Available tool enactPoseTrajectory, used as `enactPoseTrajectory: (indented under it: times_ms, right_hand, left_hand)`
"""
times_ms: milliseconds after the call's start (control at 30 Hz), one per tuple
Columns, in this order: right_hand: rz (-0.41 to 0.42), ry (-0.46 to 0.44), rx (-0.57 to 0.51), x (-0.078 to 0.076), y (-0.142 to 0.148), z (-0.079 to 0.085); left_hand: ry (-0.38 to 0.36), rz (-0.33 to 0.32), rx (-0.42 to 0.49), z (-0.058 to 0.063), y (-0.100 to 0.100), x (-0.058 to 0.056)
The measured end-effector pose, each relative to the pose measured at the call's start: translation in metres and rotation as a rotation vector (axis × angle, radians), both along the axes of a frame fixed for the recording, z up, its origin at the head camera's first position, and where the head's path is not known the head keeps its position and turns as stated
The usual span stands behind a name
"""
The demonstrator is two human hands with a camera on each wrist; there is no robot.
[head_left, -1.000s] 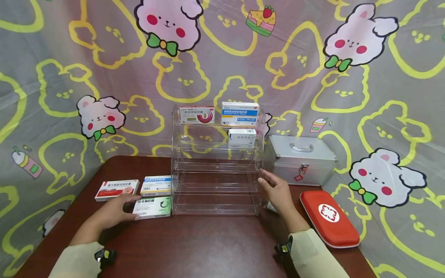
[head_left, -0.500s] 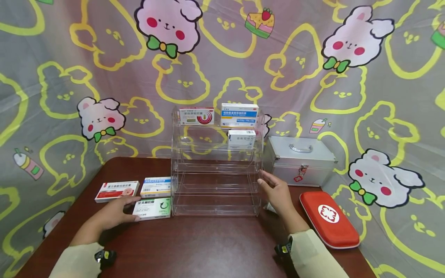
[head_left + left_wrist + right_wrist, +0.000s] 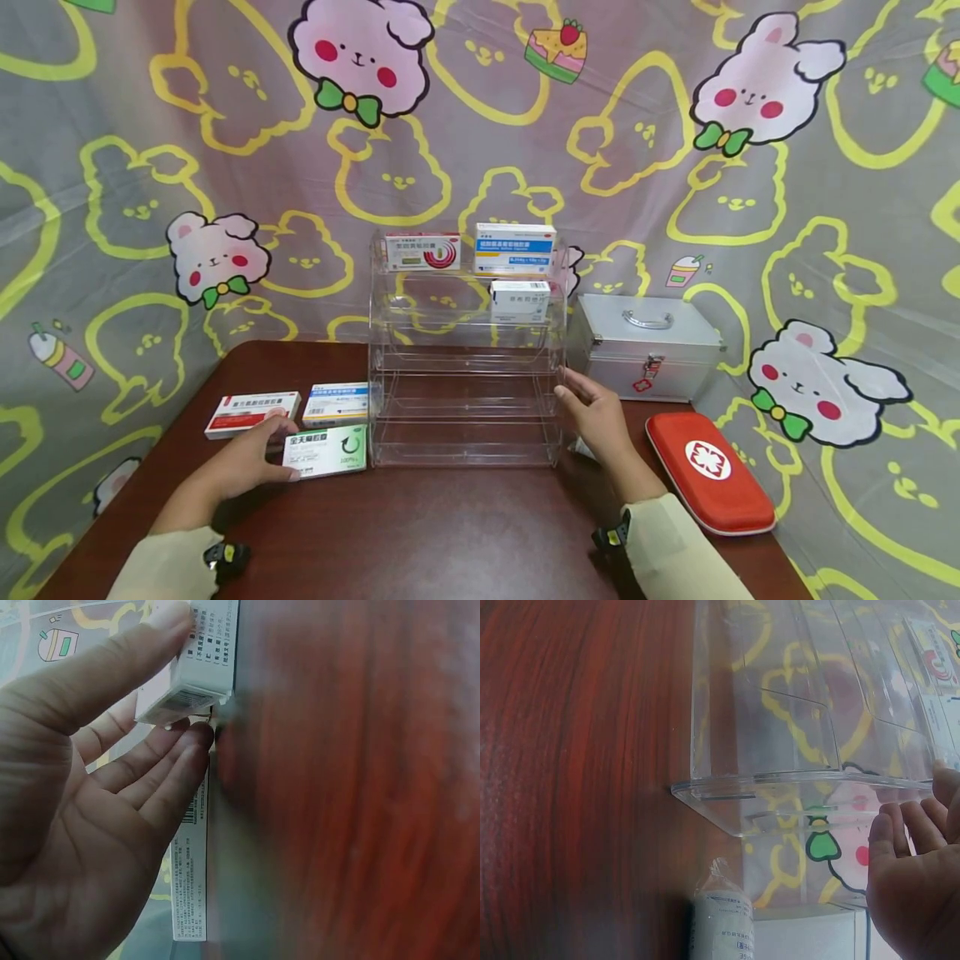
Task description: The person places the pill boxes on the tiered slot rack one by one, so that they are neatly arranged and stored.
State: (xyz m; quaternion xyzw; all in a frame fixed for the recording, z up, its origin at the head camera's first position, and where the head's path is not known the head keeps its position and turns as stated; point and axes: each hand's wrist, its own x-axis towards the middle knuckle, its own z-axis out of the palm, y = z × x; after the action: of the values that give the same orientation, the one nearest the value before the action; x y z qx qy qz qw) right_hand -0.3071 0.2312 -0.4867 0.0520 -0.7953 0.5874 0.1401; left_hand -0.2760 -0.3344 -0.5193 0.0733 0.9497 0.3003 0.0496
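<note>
My left hand (image 3: 243, 458) pinches the left end of a white-and-green medicine box (image 3: 326, 451). The box's front tilts up towards me, its far edge raised off the table. In the left wrist view, the thumb lies on one side of this box (image 3: 210, 652) with the fingers near its other side. Behind it lie a red-and-white medicine box (image 3: 251, 412) and a blue-and-white one (image 3: 337, 403). My right hand (image 3: 596, 417) holds the right side edge of a clear acrylic display rack (image 3: 467, 454), thumb on one side of the panel (image 3: 802, 778) and fingers on the other.
On the rack's upper tiers stand a red-and-white box (image 3: 422, 252), a blue-and-white box (image 3: 514, 250) and a small white box (image 3: 520, 301). To the right are a silver case (image 3: 648, 346) and a red first-aid pouch (image 3: 708, 471). A plastic-wrapped white roll (image 3: 724, 922) lies beside the rack.
The white-and-green box has tipped up at its far edge and shifted slightly left, with the left fingers now around its end. The right hand and the rack have stayed in place.
</note>
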Motion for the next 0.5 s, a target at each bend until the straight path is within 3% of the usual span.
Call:
enactPoseTrajectory:
  times_ms: [267, 500]
  right_hand:
    - [0.010, 0.002, -0.009, 0.001, 0.000, 0.001]
    - [0.005, -0.014, 0.003, 0.000, 0.000, 0.001]
  left_hand:
    - [0.031, -0.018, 0.191, -0.003, -0.007, 0.006]
    - [0.151, -0.008, 0.178, -0.005, -0.012, 0.010]
